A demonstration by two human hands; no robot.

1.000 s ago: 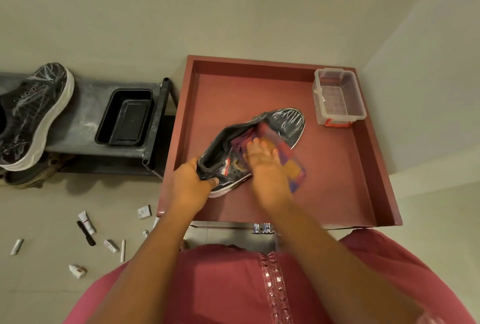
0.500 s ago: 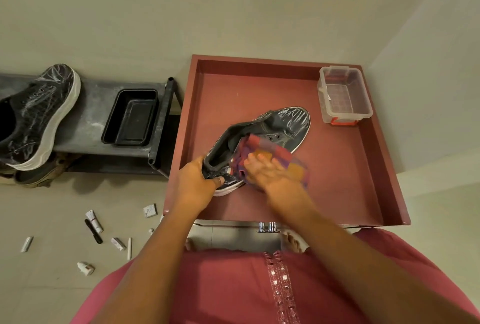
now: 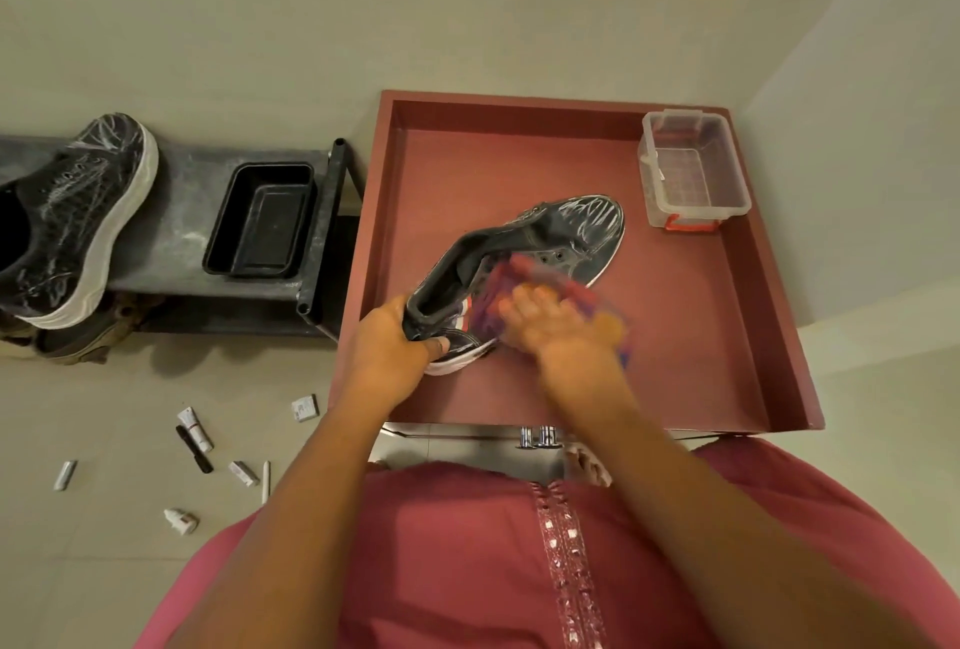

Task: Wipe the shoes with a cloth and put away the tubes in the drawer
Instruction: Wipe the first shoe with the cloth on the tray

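Left hand grips heel of shoe on red tray. Right hand, motion-blurred, presses cloth on shoe's side; finger curl unclear, cloth largely hidden.

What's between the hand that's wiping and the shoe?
In the head view, the colourful cloth lies between the right hand and the dark shoe it rubs.

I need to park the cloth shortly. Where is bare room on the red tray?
The red tray is bare along its back wall, left of the clear plastic box, and in its near right corner. The middle is crowded: black shoe, both hands.
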